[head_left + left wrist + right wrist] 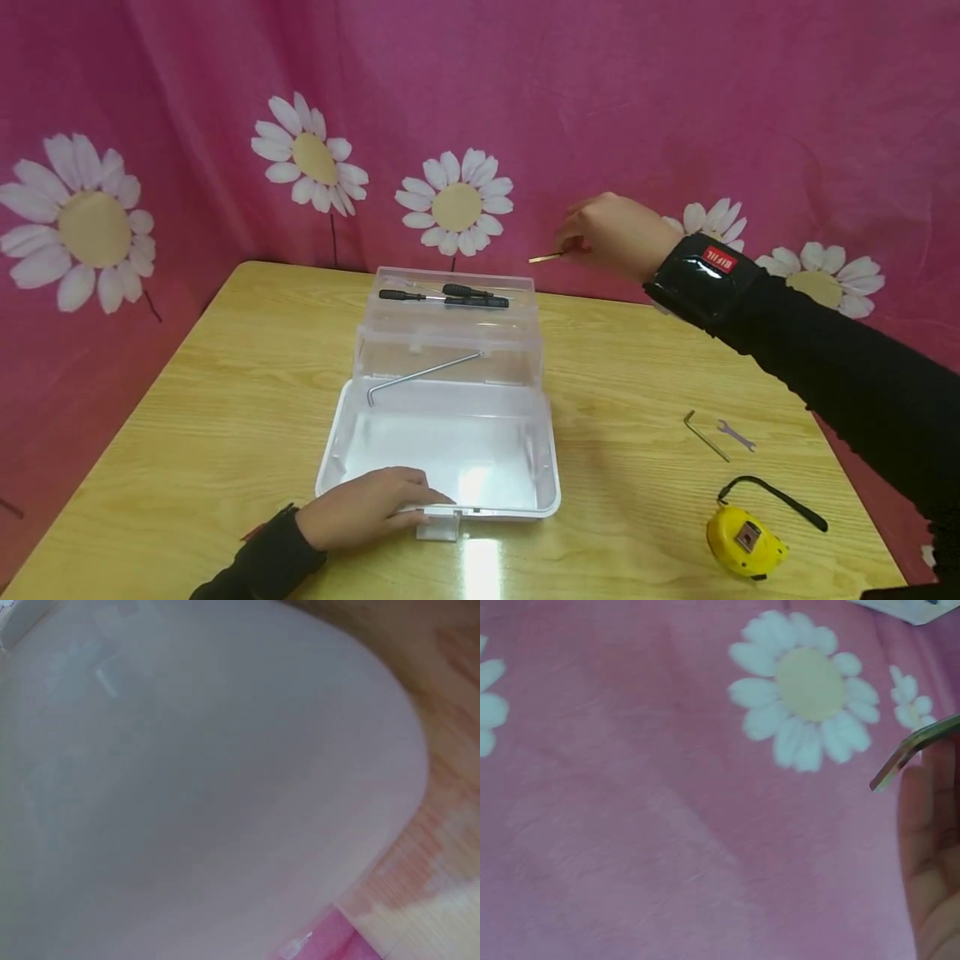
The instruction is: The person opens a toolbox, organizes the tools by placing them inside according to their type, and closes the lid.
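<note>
In the head view my right hand is raised above the back right of the table and pinches a brass-coloured hex key. Its bent end juts past the fingers in the right wrist view. My left hand grips the front rim of an open white toolbox, fingers over the rim and thumb low by the clear latch. A long silver hex key lies slanted across the box's lower clear tray. Several black-handled screwdrivers lie in the upper tray.
On the table's right side lie another brass-coloured hex key and a small purple-grey wrench. Closer to me is a yellow tape measure with a black wrist strap. A pink flowered curtain hangs behind the table.
</note>
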The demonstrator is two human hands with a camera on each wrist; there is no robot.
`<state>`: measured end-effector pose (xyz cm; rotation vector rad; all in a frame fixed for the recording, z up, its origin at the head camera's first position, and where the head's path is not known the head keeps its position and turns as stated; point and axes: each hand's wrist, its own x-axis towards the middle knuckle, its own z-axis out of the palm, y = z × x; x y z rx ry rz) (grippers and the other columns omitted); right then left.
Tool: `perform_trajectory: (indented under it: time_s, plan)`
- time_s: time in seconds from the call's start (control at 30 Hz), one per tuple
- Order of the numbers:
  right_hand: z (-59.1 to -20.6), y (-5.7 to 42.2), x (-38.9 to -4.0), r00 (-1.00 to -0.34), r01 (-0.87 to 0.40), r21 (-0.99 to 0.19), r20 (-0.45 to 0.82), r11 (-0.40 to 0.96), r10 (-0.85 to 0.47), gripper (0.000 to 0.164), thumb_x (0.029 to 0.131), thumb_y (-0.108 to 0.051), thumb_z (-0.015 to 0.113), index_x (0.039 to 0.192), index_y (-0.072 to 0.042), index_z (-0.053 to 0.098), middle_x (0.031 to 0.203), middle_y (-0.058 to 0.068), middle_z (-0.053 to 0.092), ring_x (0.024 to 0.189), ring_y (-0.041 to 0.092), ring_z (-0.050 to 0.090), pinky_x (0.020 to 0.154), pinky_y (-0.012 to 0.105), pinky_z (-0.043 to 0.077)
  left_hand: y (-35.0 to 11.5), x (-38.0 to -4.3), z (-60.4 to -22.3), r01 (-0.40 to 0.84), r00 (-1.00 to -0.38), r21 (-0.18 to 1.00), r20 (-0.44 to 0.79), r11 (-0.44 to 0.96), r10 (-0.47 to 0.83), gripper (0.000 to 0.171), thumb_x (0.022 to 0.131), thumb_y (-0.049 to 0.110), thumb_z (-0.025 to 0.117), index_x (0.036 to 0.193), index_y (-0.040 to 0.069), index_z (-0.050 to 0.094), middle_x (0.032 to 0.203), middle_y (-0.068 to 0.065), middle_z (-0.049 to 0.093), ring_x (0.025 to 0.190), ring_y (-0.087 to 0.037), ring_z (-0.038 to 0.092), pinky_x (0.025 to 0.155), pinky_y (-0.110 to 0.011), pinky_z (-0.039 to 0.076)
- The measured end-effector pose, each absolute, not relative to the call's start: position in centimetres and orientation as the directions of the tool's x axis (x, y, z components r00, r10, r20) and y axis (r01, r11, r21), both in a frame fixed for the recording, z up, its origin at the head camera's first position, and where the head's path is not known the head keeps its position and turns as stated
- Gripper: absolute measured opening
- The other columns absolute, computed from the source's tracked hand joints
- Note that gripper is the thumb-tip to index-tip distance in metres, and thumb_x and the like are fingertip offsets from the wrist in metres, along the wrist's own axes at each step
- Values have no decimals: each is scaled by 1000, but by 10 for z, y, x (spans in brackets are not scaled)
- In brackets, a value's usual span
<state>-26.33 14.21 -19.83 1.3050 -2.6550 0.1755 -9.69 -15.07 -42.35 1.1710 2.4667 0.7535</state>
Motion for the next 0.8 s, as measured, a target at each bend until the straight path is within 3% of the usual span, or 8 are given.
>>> perform_trajectory:
  time_s: [0.33, 0.8]
  plan:
    - [-224, 105, -254, -508, -861, -122, 153, 494, -847, 10, 77, 2, 72, 85, -4, 73, 76, 6, 68, 68, 15, 58, 65, 29, 52, -153, -96, -426, 632, -622, 573, -25, 521, 782, 31, 98, 35, 46, 124, 29, 61, 92, 15, 56, 81, 3, 45, 77, -17, 43]
    - [-274, 81, -243, -440, -889, -184, 89, 419, -894, 9, 76, 0, 74, 77, -9, 72, 71, 0, 66, 66, 9, 53, 62, 20, 46, -151, -97, -426, 619, -622, 584, -45, 526, 782, 29, 98, 35, 46, 121, 30, 62, 94, 16, 56, 84, 5, 47, 78, -17, 43]
